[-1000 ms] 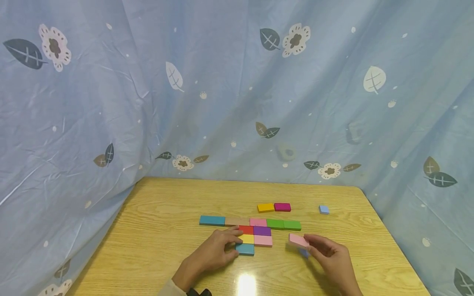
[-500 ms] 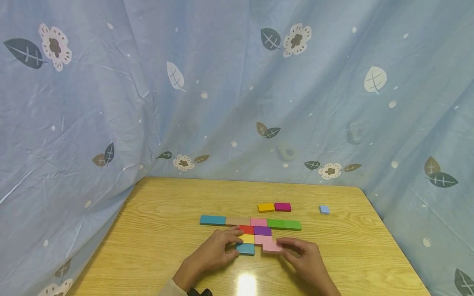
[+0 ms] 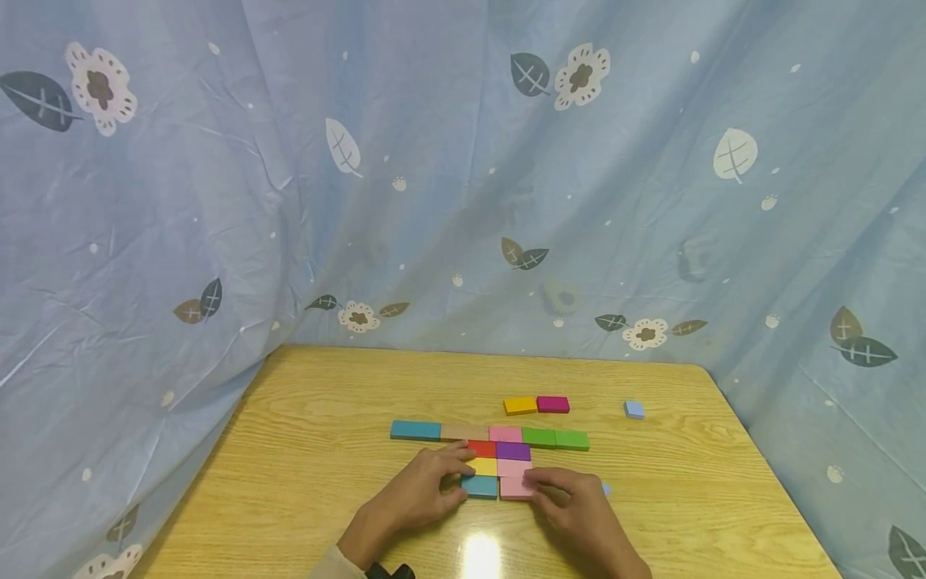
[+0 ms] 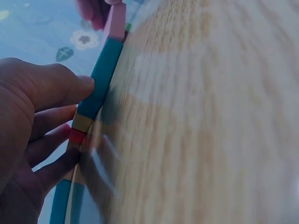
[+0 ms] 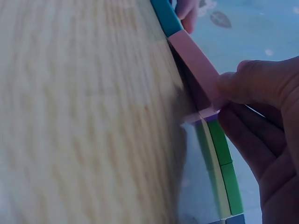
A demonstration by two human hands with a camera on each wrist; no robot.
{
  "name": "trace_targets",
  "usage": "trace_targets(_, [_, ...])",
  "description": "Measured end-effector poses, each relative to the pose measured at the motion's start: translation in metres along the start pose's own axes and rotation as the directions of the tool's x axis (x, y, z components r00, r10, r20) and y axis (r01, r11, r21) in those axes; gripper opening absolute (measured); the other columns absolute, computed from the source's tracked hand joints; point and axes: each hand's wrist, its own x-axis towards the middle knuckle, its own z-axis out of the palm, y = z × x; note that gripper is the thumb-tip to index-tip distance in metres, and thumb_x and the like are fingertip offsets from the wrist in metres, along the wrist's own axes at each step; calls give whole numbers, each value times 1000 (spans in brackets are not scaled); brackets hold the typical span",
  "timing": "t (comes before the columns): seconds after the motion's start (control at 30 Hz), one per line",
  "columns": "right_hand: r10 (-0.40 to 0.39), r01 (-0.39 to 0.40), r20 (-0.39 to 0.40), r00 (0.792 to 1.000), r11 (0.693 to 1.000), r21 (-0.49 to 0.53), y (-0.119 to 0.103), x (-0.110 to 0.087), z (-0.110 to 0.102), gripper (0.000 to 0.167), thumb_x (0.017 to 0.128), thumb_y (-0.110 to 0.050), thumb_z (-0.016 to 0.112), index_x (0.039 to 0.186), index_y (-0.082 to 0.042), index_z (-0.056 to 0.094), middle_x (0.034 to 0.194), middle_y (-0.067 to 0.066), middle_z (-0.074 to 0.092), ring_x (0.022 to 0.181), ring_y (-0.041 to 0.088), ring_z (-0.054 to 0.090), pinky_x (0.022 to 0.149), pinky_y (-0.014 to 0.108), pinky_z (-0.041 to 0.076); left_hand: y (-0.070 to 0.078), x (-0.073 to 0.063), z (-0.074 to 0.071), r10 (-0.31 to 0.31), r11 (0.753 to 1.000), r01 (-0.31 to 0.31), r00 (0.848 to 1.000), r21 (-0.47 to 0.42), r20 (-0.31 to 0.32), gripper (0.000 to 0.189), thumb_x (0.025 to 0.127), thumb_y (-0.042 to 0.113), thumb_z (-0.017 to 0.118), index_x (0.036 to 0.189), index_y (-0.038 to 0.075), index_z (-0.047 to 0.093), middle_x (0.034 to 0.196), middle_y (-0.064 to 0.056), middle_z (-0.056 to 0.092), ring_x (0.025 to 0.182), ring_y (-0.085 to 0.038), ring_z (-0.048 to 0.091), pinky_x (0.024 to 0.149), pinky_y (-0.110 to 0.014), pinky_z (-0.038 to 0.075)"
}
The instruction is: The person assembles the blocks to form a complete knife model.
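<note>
Fingers of the right hand (image 3: 584,508) pinch the nearest pink block (image 3: 514,488), just right of the near teal block (image 3: 481,486), whose left end the left hand (image 3: 418,490), fingers spread, touches. Beyond this teal block, an orange block (image 3: 520,406) lies on the bench (image 3: 333,390).

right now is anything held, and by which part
The right hand pinches the nearest flat pink rectangular block by its right end; the left hand touches a flat teal rectangular block, holding nothing.

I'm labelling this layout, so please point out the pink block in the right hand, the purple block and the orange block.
Pink block (image 3: 514,486): head view, its top.
Purple block (image 3: 513,451): head view, its top.
Orange block (image 3: 519,404): head view, its top.
</note>
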Motion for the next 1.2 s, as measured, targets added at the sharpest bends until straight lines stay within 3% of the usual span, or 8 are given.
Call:
trace_targets(0.13, [-11,11,11,1000,1000,-14,-1,0,0,32,92,-2,86,119,-19,85,120,-9,83,115,13,78,101,34,65,-1,1,1,19,1000,-19,1000,11,-8,29,99,12,77,128,10,81,153,-7,68,153,-31,55,123,-54,50])
trace_targets(0.27, [-71,72,15,997,996,-57,-1,1,2,31,91,-2,87,118,-17,85,118,-8,83,112,13,79,96,33,67,-1,1,1,36,999,-35,999,28,-16,28,99,11,77,126,10,82,152,-8,68,152,-32,56,122,-53,51])
trace_targets(0.47, [-118,119,12,993,988,-102,-1,4,4,30,90,-1,87,115,-17,85,115,-8,83,108,12,79,93,32,67,0,0,1,20,1000,-20,1000,21,-4,28,99,11,77,127,10,81,153,-7,67,154,-31,54,124,-52,49])
trace_targets(0.87, [-131,132,12,991,984,-118,-5,5,4,27,91,-2,87,113,-18,84,114,-9,83,106,13,79,92,35,68,3,1,0,-5,999,4,1000,32,15,29,101,14,75,129,13,81,155,-5,66,155,-29,53,126,-50,47])
trace_targets(1.13, [-155,151,-29,987,982,-114,-6,6,2,30,88,1,88,112,-15,84,110,-8,84,103,13,80,91,35,68,2,1,1,39,997,-37,999,65,-19,29,99,14,77,127,14,80,151,-4,69,152,-29,56,126,-48,48])
trace_targets(1.2, [-125,119,-57,991,988,-102,-7,7,-1,31,87,1,89,113,-15,85,110,-9,84,102,14,80,91,35,68,4,2,1,57,995,-55,998,80,-29,30,98,14,78,128,13,79,150,-4,70,151,-29,57,126,-48,48])
